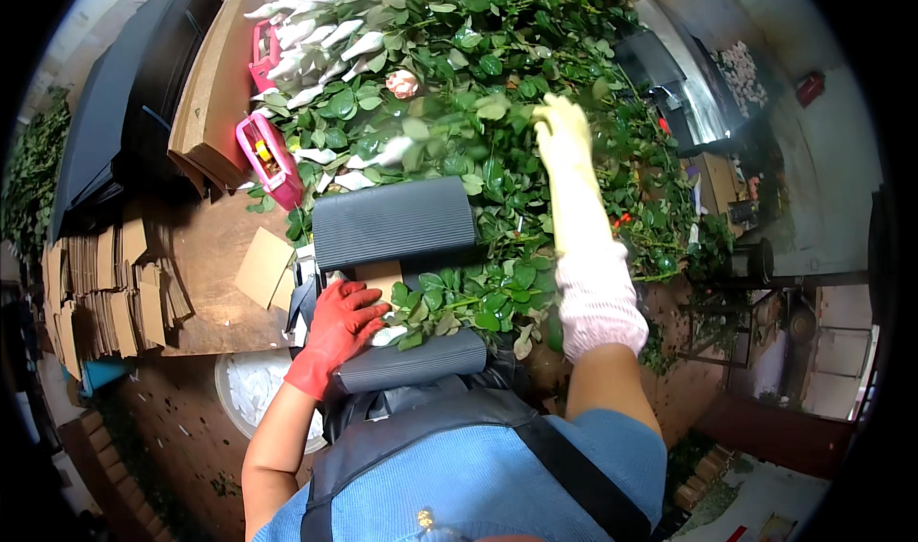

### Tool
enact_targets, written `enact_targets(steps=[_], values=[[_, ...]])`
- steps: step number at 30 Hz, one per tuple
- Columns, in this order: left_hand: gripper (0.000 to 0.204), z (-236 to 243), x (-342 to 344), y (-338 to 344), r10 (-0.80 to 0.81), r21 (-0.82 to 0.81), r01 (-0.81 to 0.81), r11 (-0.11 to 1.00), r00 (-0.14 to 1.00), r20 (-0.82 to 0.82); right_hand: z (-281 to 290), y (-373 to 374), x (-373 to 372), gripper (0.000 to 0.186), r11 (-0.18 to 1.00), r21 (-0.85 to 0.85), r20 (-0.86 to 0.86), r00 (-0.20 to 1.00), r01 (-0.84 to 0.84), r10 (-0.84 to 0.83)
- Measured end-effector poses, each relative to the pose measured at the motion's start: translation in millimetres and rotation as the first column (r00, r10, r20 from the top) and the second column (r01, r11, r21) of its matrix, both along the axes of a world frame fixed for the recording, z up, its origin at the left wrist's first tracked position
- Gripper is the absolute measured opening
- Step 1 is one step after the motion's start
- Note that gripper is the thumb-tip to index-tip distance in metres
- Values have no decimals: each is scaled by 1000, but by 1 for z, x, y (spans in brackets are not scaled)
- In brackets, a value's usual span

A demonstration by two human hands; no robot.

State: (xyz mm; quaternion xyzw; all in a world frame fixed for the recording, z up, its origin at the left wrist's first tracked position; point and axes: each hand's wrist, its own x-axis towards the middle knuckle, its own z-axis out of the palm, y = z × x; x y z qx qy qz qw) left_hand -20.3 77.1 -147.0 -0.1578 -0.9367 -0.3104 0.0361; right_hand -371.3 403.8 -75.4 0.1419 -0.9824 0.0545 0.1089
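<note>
My left hand [342, 324], in a red rubber glove, rests at the left end of leafy rose stems [478, 303] lying between two grey ribbed pads [390, 219]. Its fingers are apart over a piece of cardboard [381, 276], beside a white-sleeved bud [388, 336]. My right hand [559, 136], in a yellow glove with a pink knit cuff, reaches over the large heap of roses [507, 54], fingers apart and slightly bent among the leaves. White-sleeved buds [330, 35] and one pale pink bloom [403, 84] show in the heap.
Pink tape dispensers [273, 160] stand left of the heap, beside tall cardboard stacks [206, 83] and black sheets [124, 102]. Small cardboard pieces [124, 293] lie on the wooden table [210, 317]. A tub of white scraps [251, 389] is below. A metal-topped machine [698, 83] is at the right.
</note>
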Motion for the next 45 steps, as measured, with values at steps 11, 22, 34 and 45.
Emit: enact_targets(steps=[11, 22, 34, 45], values=[[72, -15, 9, -2, -204, 757, -549, 353, 745, 635, 107, 10, 192, 38, 775, -238, 312, 710, -585, 631], [65, 5, 8, -1, 23, 558, -341, 757, 866, 499, 1, 46, 201, 27, 968, 38, 589, 788, -249, 179], [37, 14, -5, 0, 142, 225, -189, 956, 967, 211, 9, 17, 95, 33, 946, -307, 393, 890, -108, 229], [37, -5, -9, 12, 217, 452, -406, 795, 884, 413, 20, -8, 37, 30, 956, -167, -22, 970, -243, 243]])
